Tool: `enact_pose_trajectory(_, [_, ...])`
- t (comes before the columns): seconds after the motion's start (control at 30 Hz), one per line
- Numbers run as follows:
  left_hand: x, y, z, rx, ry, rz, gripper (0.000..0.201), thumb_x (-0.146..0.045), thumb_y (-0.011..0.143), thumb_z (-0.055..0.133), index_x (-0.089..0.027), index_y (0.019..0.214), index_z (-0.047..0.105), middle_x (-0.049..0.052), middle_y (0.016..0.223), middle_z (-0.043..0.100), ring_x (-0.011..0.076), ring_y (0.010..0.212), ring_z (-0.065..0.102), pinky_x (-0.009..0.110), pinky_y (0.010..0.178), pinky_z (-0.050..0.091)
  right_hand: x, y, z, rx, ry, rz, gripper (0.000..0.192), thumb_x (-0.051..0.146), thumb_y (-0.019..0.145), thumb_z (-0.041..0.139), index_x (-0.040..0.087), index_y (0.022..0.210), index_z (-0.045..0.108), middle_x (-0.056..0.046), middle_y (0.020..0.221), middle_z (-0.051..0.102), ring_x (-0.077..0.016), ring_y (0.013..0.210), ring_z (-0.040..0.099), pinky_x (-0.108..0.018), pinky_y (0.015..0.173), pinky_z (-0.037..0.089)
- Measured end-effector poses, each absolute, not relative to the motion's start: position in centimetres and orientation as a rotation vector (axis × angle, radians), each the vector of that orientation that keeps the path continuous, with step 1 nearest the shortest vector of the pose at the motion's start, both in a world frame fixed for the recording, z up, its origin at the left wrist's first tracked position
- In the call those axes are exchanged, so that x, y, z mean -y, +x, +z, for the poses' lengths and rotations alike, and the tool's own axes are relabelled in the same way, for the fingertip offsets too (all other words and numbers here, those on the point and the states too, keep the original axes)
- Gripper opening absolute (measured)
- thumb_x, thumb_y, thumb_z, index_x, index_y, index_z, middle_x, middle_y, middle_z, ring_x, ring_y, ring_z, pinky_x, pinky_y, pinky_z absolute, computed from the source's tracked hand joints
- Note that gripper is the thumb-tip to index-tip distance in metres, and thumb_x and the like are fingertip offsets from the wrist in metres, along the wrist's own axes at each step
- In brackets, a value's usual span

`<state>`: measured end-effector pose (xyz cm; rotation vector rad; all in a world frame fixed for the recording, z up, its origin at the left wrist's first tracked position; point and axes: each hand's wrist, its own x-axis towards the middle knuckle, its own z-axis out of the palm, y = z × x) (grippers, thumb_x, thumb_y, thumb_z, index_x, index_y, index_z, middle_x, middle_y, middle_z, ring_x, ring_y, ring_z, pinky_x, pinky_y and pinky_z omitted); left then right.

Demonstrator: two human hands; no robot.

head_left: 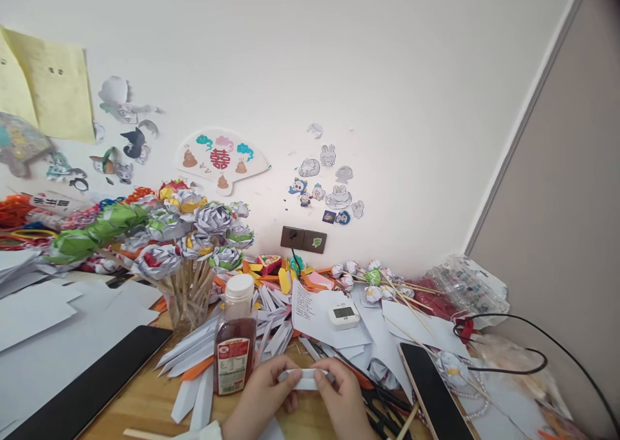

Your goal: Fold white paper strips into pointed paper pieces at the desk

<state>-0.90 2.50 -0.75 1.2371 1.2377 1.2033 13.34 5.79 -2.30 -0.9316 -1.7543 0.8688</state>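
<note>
A white wall (387, 59) fills the far side of the room, meeting a beige wall (571, 188) at the right. Paper cut-outs are stuck on the white wall: a fan shape (221, 161) near the middle, cartoon animals (329, 188) to its right, and a yellow sheet (53, 91) at far left. A dark socket (303, 239) sits low on the wall.

Below is a wooden table (145, 404), crowded with paper. White sheets (33, 307) lie at left, with a black tablet (92, 378) nearer. A glass vase (188, 307) holds a bunch of paper flowers (188, 233) on sticks. More flowers on sticks (372, 282) lie at far right, beside a plastic bag (465, 282) and a black cable (508, 356). A phone (431, 391) lies near right. A small white clock (343, 313) rests on papers in the middle. A brown bottle (236, 346) with a white cap stands left of the hands, among folded white strips (271, 324).

At the near edge, the left hand (261, 395) and right hand (341, 398) meet. Both pinch a small folded white strip (305, 378) between thumb and fingertips, one at each end, just above the table.
</note>
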Motion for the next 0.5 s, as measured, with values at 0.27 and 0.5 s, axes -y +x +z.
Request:
enact_pose_trajectory(0.27, [-2.1, -0.6, -0.5, -1.262, 1.317, 1.190, 0.035, -0.050, 0.062, 0.055, -0.015, 0.056, 0.054, -0.004, 0.039, 0.049, 0.0108, 0.039, 0.048, 0.021, 0.042, 0.035, -5.8, 13.3, -2.6, 1.806, -0.944, 0.737, 0.017, 0.029, 0.069, 0.057, 0.017, 0.057, 0.062, -0.002, 0.057, 0.059, -0.0155, 0.059, 0.052, -0.021, 0.054, 0.039])
enact_pose_trajectory(0.5, [-3.1, -1.2, -1.4, -1.093, 1.104, 1.171, 0.038, -0.053, 0.057, 0.059, -0.016, 0.064, 0.050, -0.003, 0.049, 0.059, 0.0124, 0.041, 0.055, 0.020, 0.039, 0.038, -6.0, 13.4, -2.4, 1.660, -0.914, 0.956, 0.027, 0.038, 0.075, 0.048, 0.015, 0.074, 0.061, -0.005, 0.070, 0.062, -0.0181, 0.066, 0.056, -0.024, 0.060, 0.043])
